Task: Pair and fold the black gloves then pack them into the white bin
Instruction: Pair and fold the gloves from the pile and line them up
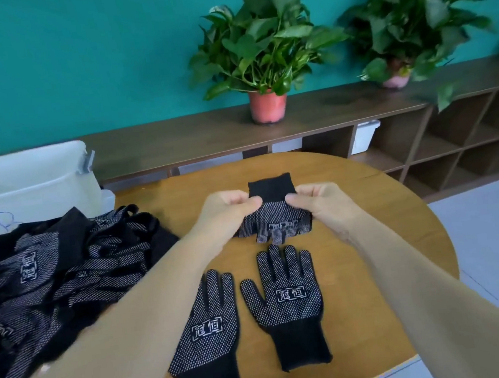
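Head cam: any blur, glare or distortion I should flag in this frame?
Head view: light is soft and even, with no hard shadows or glare on the table. Head view: wide-angle bowing shows along the shelf. Head view: the right-hand plant and the near part of the glove pile are smeared, while the folded gloves are reasonably sharp.

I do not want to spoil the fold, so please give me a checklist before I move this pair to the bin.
1. Grip: left hand and right hand both pinch the folded pair: ok.
2. Fold neat: fingertips stick out at its near edge: not ok.
3. White bin in view, far left: ok.
4. Room inside the bin: cannot tell.
5. Next pair ready: left flat glove and right flat glove lie dotted side up on the table: ok.
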Demonstrator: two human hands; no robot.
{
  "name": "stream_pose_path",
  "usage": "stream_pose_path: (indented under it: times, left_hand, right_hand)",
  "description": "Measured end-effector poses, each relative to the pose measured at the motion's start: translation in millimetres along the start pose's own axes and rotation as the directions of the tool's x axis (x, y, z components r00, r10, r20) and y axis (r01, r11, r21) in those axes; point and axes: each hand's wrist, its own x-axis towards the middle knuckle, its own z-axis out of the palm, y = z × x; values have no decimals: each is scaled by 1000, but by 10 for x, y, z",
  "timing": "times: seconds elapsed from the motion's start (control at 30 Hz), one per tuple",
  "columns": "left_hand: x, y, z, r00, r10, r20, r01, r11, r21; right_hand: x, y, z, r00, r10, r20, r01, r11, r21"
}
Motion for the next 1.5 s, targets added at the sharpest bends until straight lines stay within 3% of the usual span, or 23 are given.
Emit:
stream_pose_path:
  times: [0.23, 0.33, 0.43, 0.5, 0.6, 0.67, 0.73, 0.93, 1.1, 1.3, 1.5]
  left_hand:
    - [-89, -391, 198, 999, 50, 19, -51, 992, 117]
    - [-211, -353, 166, 984, 179, 22, -179, 965, 191]
    - [-495, -588, 194, 959, 256, 120, -281, 911, 302]
    - [-723, -957, 282, 947, 290, 141, -322, 849, 419]
    - [-965, -1408, 411, 890, 439, 122, -429, 714, 553]
    - [-1017, -1494, 441, 849, 513, 128, -473, 627, 619]
    - [-1024, -1457, 443, 818, 558, 143, -500, 565, 656]
    - [-1030, -1474, 464, 796, 593, 125, -505, 536, 677]
    - [-1009, -1465, 417, 706, 691, 156, -582, 440, 684]
    - [-968, -1397, 321, 642, 716, 276, -631, 288, 720]
    - [-1005, -1489, 320, 650, 708, 275, -616, 280, 736]
  right_hand:
    - [-125, 410, -12, 997, 73, 17, -73, 997, -29]
    - [-260, 416, -64, 999, -25, 38, 28, 995, -97]
    - [-489, 716, -28, 989, -127, 80, 140, 973, -181]
    - [-684, 1021, 44, 979, -181, 94, 203, 899, -388]
    - [-941, 1330, 179, 912, -394, 112, 370, 676, -638]
    - [-1008, 1379, 236, 826, -555, 99, 444, 532, -721]
    - [-1025, 1406, 258, 793, -597, 122, 461, 458, -760]
    - [-1074, 1383, 240, 762, -599, 246, 507, 316, -802]
    - [-1123, 1413, 243, 763, -591, 261, 518, 319, -793]
    - [-1078, 1430, 293, 654, -695, 297, 551, 169, -817]
    - [-1078, 1503, 335, 601, -736, 313, 524, 67, -849]
